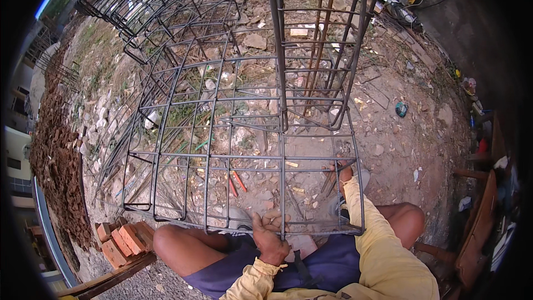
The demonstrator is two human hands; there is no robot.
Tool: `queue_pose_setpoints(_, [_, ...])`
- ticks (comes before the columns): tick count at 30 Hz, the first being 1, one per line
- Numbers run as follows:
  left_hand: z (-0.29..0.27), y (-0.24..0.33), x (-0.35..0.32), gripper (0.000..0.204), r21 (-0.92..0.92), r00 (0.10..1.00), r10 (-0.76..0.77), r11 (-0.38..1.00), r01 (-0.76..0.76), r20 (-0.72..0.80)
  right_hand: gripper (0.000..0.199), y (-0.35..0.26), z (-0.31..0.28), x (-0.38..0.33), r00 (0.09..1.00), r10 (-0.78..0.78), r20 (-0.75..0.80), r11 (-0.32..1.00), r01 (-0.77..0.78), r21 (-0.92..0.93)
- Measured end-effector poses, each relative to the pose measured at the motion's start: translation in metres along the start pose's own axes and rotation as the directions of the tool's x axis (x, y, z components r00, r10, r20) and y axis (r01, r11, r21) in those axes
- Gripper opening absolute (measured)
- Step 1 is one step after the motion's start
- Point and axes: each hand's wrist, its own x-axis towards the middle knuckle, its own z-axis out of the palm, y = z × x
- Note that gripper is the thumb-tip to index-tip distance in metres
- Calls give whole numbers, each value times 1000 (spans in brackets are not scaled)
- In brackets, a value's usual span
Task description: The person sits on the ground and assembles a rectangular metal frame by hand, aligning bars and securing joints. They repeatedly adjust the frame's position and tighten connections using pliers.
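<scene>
A rebar cage of dark steel bars tied in a grid stands in front of me, its near end over my lap. My left hand is closed around the near lower bars, where a lengthwise bar meets the bottom edge. Farther off to the right, my right hand reaches inside the cage's right end, its fingers closed by the upper crossbar. Thin dark strands show just below those fingers; what they pinch is too small to make out. A tool with two red handles lies on the ground, seen through the grid.
An upright column of rebar rises from the cage's right part. More bent rebar frames stand at the back left. Red bricks are stacked by my left knee. Wooden furniture stands at the right. Rubble and litter cover the ground.
</scene>
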Motion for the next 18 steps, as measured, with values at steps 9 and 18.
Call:
queue_pose_setpoints(9, [1,2,15,52,35,997,70,997,-69,-33,21,35,-22,24,998,31,-54,999,-33,-30])
queue_pose_setpoints(18, [-34,-13,42,51,57,995,95,994,-94,-17,40,4,-99,48,701,-662,-263,395,28,-918])
